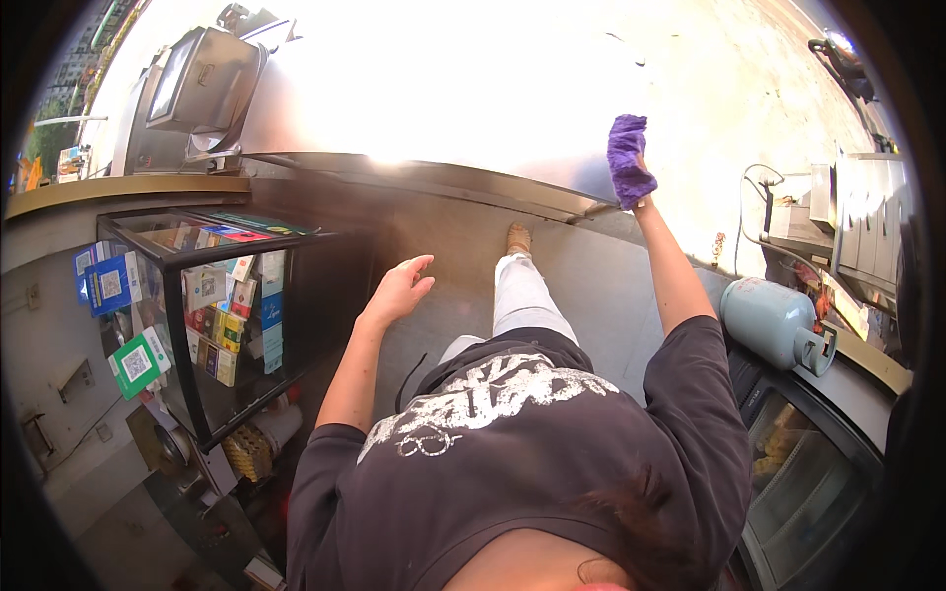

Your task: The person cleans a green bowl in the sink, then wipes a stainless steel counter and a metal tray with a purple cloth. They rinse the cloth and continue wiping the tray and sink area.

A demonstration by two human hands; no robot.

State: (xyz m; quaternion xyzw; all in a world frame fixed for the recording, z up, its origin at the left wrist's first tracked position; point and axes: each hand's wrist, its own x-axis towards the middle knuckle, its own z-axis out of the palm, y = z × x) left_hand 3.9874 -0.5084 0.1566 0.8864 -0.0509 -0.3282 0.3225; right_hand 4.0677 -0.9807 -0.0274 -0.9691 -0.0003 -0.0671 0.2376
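Observation:
My right hand point(642, 204) reaches far forward on the right, its arm almost straight. A crumpled purple cloth point(628, 163) is held in it and covers most of the fingers. The cloth is at the right end of a bright, glaring metal surface point(581, 163); whether it touches that surface I cannot tell. Bent at the elbow, my left arm holds my left hand point(399, 289) in the air in front of my body. Its fingers are partly spread and nothing is in them. Nearest to it on the left stands a glass display case point(184, 325) with small boxed packs inside.
Cards with square codes point(138, 364) hang on the case. A boxy metal machine point(202, 79) stands at the far left, past a tan ledge point(128, 192). On the right, a grey gas cylinder point(769, 320) lies on its side above a glass-doored cabinet point(803, 492).

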